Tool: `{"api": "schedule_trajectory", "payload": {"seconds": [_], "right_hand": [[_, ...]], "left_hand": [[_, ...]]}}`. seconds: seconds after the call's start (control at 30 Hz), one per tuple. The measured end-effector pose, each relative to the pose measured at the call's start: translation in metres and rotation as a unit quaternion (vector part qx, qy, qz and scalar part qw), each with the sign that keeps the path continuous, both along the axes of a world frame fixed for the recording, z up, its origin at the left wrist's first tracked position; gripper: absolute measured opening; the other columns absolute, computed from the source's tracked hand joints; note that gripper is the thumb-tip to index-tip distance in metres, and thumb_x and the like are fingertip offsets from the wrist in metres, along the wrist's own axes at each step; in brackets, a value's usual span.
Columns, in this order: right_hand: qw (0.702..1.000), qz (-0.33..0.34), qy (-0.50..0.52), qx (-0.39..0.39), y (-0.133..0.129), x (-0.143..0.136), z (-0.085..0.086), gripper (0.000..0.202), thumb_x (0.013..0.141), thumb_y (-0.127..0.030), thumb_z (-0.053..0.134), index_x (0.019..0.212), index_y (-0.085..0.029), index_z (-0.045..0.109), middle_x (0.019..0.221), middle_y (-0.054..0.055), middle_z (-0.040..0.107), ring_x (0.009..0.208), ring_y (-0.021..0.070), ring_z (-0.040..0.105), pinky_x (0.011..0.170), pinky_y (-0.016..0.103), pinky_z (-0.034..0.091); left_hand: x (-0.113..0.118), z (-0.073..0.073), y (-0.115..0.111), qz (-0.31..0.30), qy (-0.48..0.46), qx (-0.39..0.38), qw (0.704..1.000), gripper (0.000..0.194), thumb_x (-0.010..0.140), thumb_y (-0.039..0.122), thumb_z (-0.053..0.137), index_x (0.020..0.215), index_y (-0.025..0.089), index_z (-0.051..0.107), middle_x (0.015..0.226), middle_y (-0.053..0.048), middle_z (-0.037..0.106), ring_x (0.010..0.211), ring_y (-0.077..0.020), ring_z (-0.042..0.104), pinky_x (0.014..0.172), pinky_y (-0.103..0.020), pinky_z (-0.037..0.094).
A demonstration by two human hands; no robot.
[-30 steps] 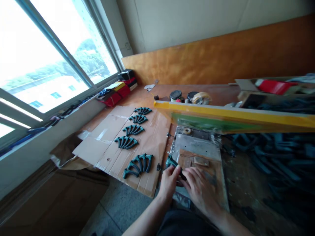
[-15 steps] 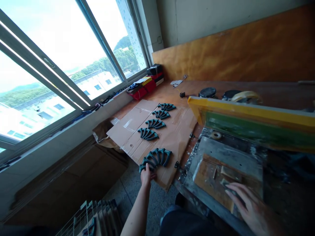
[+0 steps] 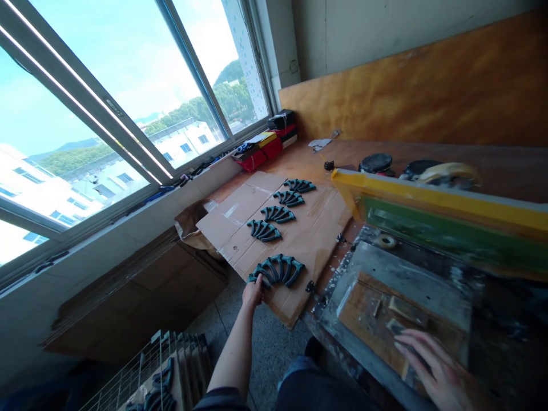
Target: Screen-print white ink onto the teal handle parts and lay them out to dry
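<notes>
Several dark curved parts with teal edges lie fanned out on a cardboard sheet. My left hand is closed at the left end of the nearest fan, its fingers round one of these parts. Four smaller-looking groups sit farther back, among them one fan. On the right, my right hand rests over a wooden board on a grey metal plate, its fingers bent around a small dark piece that I cannot make out.
A yellow frame with a green screen stands tilted behind the plate. A tape roll, round black lids and red boxes are farther back. A wire rack stands low at the left.
The camera view has shifted slightly, moving the scene to the right. My left hand has drawn a little away from the middle of the nearest fan. My right hand stays over the wooden board.
</notes>
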State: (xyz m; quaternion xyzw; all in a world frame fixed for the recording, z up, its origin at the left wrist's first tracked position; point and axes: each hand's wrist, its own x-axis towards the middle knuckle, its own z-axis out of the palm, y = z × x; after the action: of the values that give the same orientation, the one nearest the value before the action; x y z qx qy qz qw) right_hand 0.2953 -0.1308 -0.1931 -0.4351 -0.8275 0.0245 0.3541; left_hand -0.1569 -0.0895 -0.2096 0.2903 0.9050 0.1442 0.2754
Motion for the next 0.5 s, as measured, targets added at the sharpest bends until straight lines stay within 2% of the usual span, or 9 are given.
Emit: {"api": "schedule_trajectory", "payload": {"seconds": [0.1, 0.17, 0.23, 0.3, 0.4, 0.5], "right_hand": [[1.000, 0.006, 0.002, -0.003, 0.001, 0.005, 0.001, 0.046, 0.098, -0.053, 0.036, 0.091, -0.026, 0.072, 0.092, 0.002, 0.070, 0.081, 0.0145, 0.069, 0.071, 0.023, 0.056], [1.000, 0.005, 0.004, -0.004, 0.001, 0.009, 0.001, 0.045, 0.098, -0.054, 0.037, 0.091, -0.026, 0.072, 0.093, 0.002, 0.070, 0.081, 0.0140, 0.069, 0.070, 0.021, 0.056], [1.000, 0.005, 0.007, -0.005, 0.001, 0.012, 0.001, 0.045, 0.097, -0.054, 0.037, 0.091, -0.026, 0.072, 0.093, 0.002, 0.071, 0.080, 0.0134, 0.070, 0.069, 0.020, 0.056], [1.000, 0.006, 0.010, -0.010, 0.000, 0.013, 0.001, 0.045, 0.097, -0.054, 0.037, 0.091, -0.026, 0.072, 0.093, 0.001, 0.071, 0.079, 0.0132, 0.070, 0.068, 0.019, 0.056], [1.000, 0.011, 0.008, -0.022, 0.000, 0.015, -0.003, 0.045, 0.097, -0.054, 0.037, 0.091, -0.026, 0.072, 0.094, 0.002, 0.071, 0.080, 0.0135, 0.070, 0.069, 0.019, 0.056], [0.999, 0.011, 0.006, -0.035, -0.001, 0.019, -0.014, 0.044, 0.097, -0.054, 0.038, 0.093, -0.026, 0.072, 0.097, 0.002, 0.071, 0.082, 0.0138, 0.070, 0.071, 0.019, 0.056]], "left_hand": [[0.015, 0.004, -0.010, 0.020, 0.044, 0.007, 0.999, 0.054, 0.091, 0.061, 0.033, 0.074, 0.018, 0.062, 0.068, -0.010, 0.071, 0.065, -0.0234, 0.071, 0.061, -0.032, 0.054], [0.033, 0.005, -0.018, 0.025, 0.087, 0.026, 0.996, 0.051, 0.092, 0.058, 0.033, 0.089, 0.017, 0.064, 0.087, -0.013, 0.073, 0.085, -0.0266, 0.071, 0.074, -0.035, 0.054], [0.054, 0.005, -0.022, 0.011, 0.128, 0.062, 0.990, 0.047, 0.093, 0.054, 0.036, 0.110, 0.018, 0.061, 0.116, -0.014, 0.067, 0.112, -0.0260, 0.062, 0.091, -0.036, 0.049], [0.075, 0.003, -0.020, -0.044, 0.176, 0.103, 0.978, 0.048, 0.090, 0.052, 0.044, 0.126, 0.021, 0.054, 0.138, -0.011, 0.054, 0.130, -0.0246, 0.047, 0.105, -0.037, 0.038], [0.094, 0.001, -0.007, -0.135, 0.232, 0.105, 0.958, 0.064, 0.081, 0.059, 0.057, 0.136, 0.028, 0.049, 0.149, -0.011, 0.042, 0.136, -0.0331, 0.036, 0.111, -0.052, 0.027], [0.098, -0.002, 0.010, -0.154, 0.233, 0.057, 0.959, 0.073, 0.073, 0.063, 0.063, 0.137, 0.033, 0.048, 0.149, -0.012, 0.041, 0.132, -0.0389, 0.038, 0.106, -0.063, 0.025]]}}
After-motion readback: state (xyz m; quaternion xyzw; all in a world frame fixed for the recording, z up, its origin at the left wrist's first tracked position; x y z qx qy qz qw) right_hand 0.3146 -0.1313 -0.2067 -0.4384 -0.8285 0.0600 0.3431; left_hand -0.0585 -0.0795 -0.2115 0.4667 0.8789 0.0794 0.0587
